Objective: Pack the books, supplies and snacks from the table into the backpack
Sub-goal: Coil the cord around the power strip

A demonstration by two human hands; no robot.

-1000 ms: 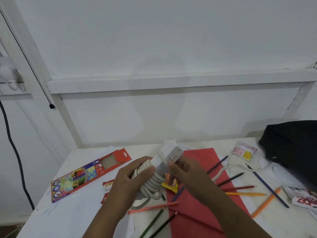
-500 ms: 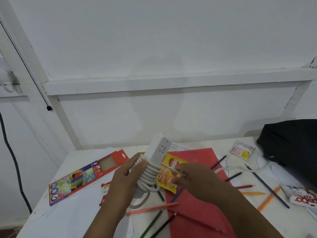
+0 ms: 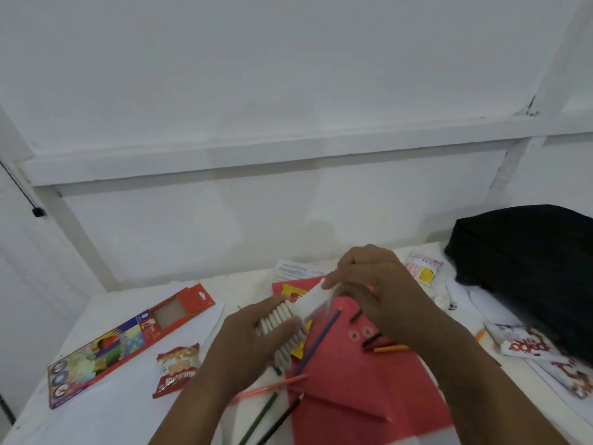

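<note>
My left hand grips a white power strip with its white cord coiled round it, held above the table's middle. My right hand pinches the strip's far end and the cord there. Under them lies a red folder with loose coloured pencils on and around it. The black backpack sits at the table's right back. A red snack packet lies left of my left arm. A coloured-pencil box lies further left.
A pink-and-yellow sachet lies near the backpack. White snack packets sit at the right edge. A printed paper pokes out behind the folder. A yellow sachet is partly hidden under the cord. White wall stands close behind the table.
The view has tilted and shifted right. Both hands have moved the wrapped power strip rightward; my right hand has risen to its far end, winding the cord.
</note>
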